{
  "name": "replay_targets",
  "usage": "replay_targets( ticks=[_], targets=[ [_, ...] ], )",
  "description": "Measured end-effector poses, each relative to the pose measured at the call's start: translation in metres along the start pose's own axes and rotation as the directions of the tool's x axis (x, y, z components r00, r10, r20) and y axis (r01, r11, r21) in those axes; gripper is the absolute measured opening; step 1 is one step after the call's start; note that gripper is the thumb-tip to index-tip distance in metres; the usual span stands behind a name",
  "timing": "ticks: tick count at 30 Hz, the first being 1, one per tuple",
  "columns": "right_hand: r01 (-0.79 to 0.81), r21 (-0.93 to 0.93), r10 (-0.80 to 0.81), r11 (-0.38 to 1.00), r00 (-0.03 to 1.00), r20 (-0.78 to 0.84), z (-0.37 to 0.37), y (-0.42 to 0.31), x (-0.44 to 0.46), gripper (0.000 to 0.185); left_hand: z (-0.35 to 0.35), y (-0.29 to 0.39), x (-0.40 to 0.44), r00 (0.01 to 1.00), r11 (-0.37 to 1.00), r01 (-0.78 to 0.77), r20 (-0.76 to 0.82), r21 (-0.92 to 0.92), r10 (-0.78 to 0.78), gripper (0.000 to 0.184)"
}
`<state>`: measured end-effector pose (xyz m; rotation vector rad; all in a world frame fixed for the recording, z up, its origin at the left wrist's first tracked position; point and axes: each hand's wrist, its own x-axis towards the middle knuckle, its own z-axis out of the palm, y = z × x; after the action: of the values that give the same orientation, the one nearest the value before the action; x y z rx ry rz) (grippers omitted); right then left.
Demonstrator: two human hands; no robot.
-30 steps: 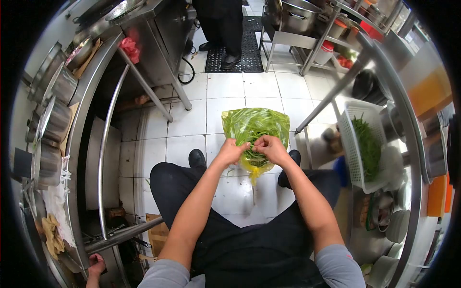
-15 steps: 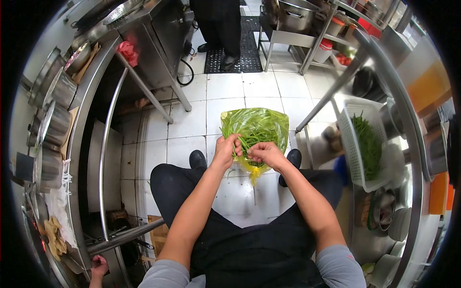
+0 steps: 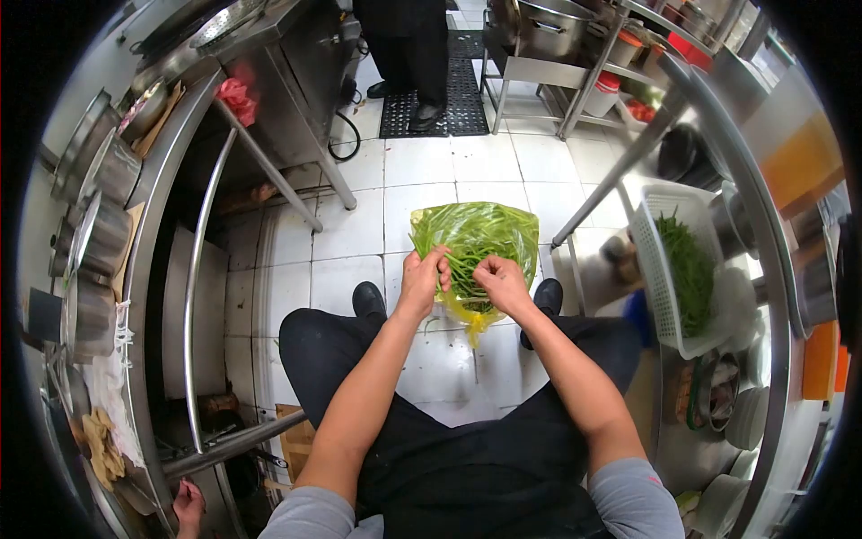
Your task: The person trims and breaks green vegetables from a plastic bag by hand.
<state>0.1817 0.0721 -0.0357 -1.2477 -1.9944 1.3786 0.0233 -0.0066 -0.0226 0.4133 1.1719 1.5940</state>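
Observation:
A yellow-tinted plastic bag (image 3: 431,218) rests open on the floor between my feet, with long thin green vegetable stems (image 3: 489,241) inside. Over its near left side, my left hand (image 3: 426,280) is closed around a bunch of the stems. My right hand (image 3: 505,284) hovers at the bag's near right, thumb and fingers pinched together by the stems; whatever they hold is too small to make out. A knotted yellow end (image 3: 474,334) of the bag hangs toward me. On the lower shelf to the right, a white plastic basket (image 3: 653,269) holds cut green pieces (image 3: 687,269).
Metal table legs (image 3: 600,214) and a rail (image 3: 199,296) flank me. Pots (image 3: 106,235) line the left counter. Another person (image 3: 409,54) stands ahead on a black mat (image 3: 460,112). Someone's hand (image 3: 189,505) shows at lower left.
My right hand has shifted slightly right and up, away from my left hand. The left hand keeps its grip on the stems. The other person's hand at lower left has moved slightly.

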Motion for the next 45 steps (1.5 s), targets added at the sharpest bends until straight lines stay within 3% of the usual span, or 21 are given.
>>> replay_targets(
  ticks=[4,6,7,10,12,15,16,17,19,21,22,24,25,27,29,31,33,35,40,43,45],
  targets=[
    [0.053,0.059,-0.058,0.997,0.995,0.078,0.0,-0.002,-0.002,0.022,-0.004,0.007,0.001,0.999,0.999,-0.034,0.023,0.034,0.033,0.016],
    [0.098,0.366,-0.125,0.926,0.991,0.05,0.007,-0.002,-0.001,0.022,-0.003,0.007,0.0,0.999,0.997,-0.041,0.034,0.066,0.038,0.017],
    [0.096,0.365,-0.122,0.926,0.991,0.049,0.008,-0.004,-0.003,0.022,-0.001,0.006,0.0,0.998,0.993,-0.044,0.049,0.112,0.039,0.017],
    [0.115,0.273,-0.139,0.955,0.988,0.068,0.001,-0.013,-0.006,0.022,0.004,0.001,-0.002,0.997,0.984,-0.03,0.079,0.177,0.016,0.018],
    [0.163,-0.003,-0.162,0.987,0.984,0.077,-0.003,-0.015,-0.007,0.022,0.006,-0.002,-0.004,0.996,0.981,-0.012,0.088,0.195,-0.005,0.019],
    [0.102,-0.044,-0.103,0.994,0.994,-0.038,0.0,-0.015,-0.004,0.023,0.011,-0.006,-0.008,0.993,0.942,-0.084,0.11,0.325,0.051,0.018],
    [0.1,-0.044,-0.101,0.994,0.994,-0.039,-0.001,-0.013,-0.002,0.023,0.014,-0.009,-0.009,0.984,0.929,-0.168,0.106,0.329,0.141,0.018],
    [0.028,0.144,-0.021,0.989,0.998,-0.051,-0.001,-0.008,0.001,0.022,0.016,-0.011,-0.01,0.968,0.909,-0.25,0.103,0.333,0.229,0.018],
    [-0.082,0.389,0.091,0.918,0.996,-0.004,-0.008,0.009,0.013,0.022,0.014,0.004,-0.011,0.98,0.926,-0.201,0.052,0.32,0.194,0.017],
    [0.077,0.281,-0.097,0.957,0.993,0.06,-0.015,0.016,0.011,0.019,0.003,0.016,-0.006,0.987,0.94,-0.154,0.001,0.304,0.162,0.017],
    [0.078,0.28,-0.099,0.957,0.993,0.062,-0.02,0.009,0.005,0.019,-0.006,0.018,-0.002,0.992,0.931,-0.124,0.042,0.344,0.116,0.018],
    [0.193,-0.194,-0.129,0.962,0.945,0.301,-0.025,-0.003,-0.008,0.017,-0.01,0.021,-0.001,0.997,0.923,-0.074,0.062,0.377,0.054,0.017],
    [0.192,-0.192,-0.127,0.962,0.944,0.304,-0.021,-0.001,-0.009,0.017,-0.009,0.026,-0.004,0.997,0.923,-0.071,0.059,0.378,0.052,0.017],
    [0.394,-0.4,-0.346,0.828,0.919,0.19,-0.014,-0.004,-0.011,0.02,-0.007,0.034,-0.007,0.966,0.903,0.098,0.178,0.419,-0.187,0.017],
    [0.332,-0.303,-0.287,0.893,0.94,0.183,-0.018,-0.018,-0.009,0.021,-0.008,0.033,-0.009,0.939,0.881,0.127,0.231,0.455,-0.254,0.019],
    [0.42,-0.096,-0.427,0.902,0.903,-0.058,-0.017,-0.027,-0.006,0.019,-0.008,0.036,-0.012,0.907,0.857,0.154,0.273,0.492,-0.32,0.022],
    [0.504,-0.125,-0.516,0.854,0.852,-0.089,-0.02,-0.032,-0.005,0.019,-0.005,0.037,-0.015,0.873,0.84,0.202,0.295,0.504,-0.387,0.023],
    [0.373,-0.089,-0.354,0.923,0.918,0.177,-0.027,-0.04,-0.01,0.019,-0.008,0.035,-0.013,0.862,0.844,0.212,0.312,0.493,-0.399,0.023],
    [0.403,-0.071,-0.378,0.912,0.897,0.23,-0.023,-0.029,-0.009,0.017,-0.009,0.037,-0.013,0.863,0.844,0.229,0.299,0.486,-0.407,0.022],
    [0.439,-0.155,-0.402,0.885,0.888,0.223,-0.017,-0.026,-0.01,0.014,-0.01,0.033,-0.01,0.861,0.768,0.209,0.258,0.605,-0.438,0.02],
    [0.47,-0.238,-0.425,0.85,0.879,0.216,-0.011,-0.023,-0.009,0.013,-0.009,0.024,-0.008,0.901,0.756,0.078,0.28,0.649,-0.333,0.019]
  ],
)
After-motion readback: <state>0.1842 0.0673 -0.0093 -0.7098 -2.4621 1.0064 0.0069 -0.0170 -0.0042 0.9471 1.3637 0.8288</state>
